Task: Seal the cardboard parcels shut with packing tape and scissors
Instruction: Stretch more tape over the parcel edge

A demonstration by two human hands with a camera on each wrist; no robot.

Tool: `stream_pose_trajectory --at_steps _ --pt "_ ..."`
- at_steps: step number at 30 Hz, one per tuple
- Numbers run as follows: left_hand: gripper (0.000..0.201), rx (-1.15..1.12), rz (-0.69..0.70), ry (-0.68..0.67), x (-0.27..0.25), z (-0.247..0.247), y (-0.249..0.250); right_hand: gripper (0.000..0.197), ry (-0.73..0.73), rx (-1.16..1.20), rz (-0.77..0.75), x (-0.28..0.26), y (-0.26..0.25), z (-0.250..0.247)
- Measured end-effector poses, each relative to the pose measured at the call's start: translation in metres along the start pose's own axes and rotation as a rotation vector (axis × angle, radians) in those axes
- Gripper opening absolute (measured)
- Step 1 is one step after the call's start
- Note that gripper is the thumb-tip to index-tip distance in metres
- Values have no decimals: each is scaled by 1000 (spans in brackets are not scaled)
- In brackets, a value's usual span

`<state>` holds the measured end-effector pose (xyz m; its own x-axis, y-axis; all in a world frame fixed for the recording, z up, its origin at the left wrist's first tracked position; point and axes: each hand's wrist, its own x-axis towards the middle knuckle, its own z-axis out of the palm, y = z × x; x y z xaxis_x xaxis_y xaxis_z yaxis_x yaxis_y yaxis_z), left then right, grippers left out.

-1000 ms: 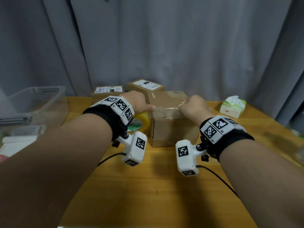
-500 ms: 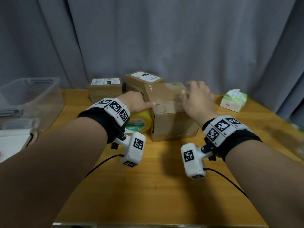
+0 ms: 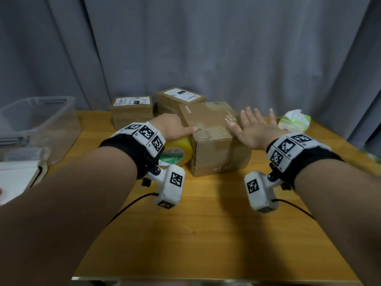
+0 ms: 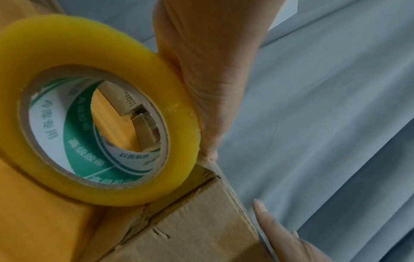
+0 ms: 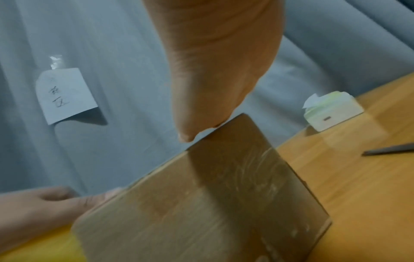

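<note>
A brown cardboard parcel (image 3: pixel 212 139) stands in the middle of the wooden table (image 3: pixel 206 234). My left hand (image 3: pixel 175 129) holds a yellow tape roll (image 3: pixel 178 151) upright against the parcel's left side, thumb stretched onto the top's left edge. In the left wrist view the tape roll (image 4: pixel 96 124) lies against my left hand (image 4: pixel 212 70) at the parcel's (image 4: pixel 190 230) corner. My right hand (image 3: pixel 255 129) lies flat with spread fingers over the top's right edge. The right wrist view shows glossy tape down the parcel's (image 5: pixel 212 203) side, and a scissors tip (image 5: pixel 387 150) on the table at the right.
Two smaller labelled parcels (image 3: pixel 132 108) (image 3: pixel 179 98) stand behind the middle one, against a grey curtain. A clear plastic bin (image 3: pixel 37 120) and white items (image 3: pixel 16 178) are at the left. A tissue pack (image 3: pixel 294 122) sits at the back right.
My right hand has opened from a fist on the parcel's top and slid rightwards to its right edge. The left hand has stayed on the roll.
</note>
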<state>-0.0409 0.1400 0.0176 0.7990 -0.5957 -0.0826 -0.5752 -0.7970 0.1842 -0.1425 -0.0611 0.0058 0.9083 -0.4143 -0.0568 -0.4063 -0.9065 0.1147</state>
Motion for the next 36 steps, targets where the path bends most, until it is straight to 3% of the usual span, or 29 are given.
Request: stream_pose_trajectory --at_steps 4,11,16,18,22,28,36 --pt "55 -25 31 9 0 1 19 64 156 124 -184 -3 -38 -3" --pt "49 -109 44 -2 -3 5 22 58 9 273 -176 9 -65 7" --pt "33 -307 164 221 -9 13 3 54 12 246 -160 9 -66 9" --pt "40 -323 246 255 -18 14 -11 55 11 248 -154 10 -66 10" --pt "51 -255 297 180 -33 21 -34 56 19 257 -154 11 -66 11" --pt "46 -273 304 252 -49 21 -34 56 36 250 -143 13 -67 12" --pt "41 51 245 59 -42 10 -17 56 33 244 -139 12 -66 11"
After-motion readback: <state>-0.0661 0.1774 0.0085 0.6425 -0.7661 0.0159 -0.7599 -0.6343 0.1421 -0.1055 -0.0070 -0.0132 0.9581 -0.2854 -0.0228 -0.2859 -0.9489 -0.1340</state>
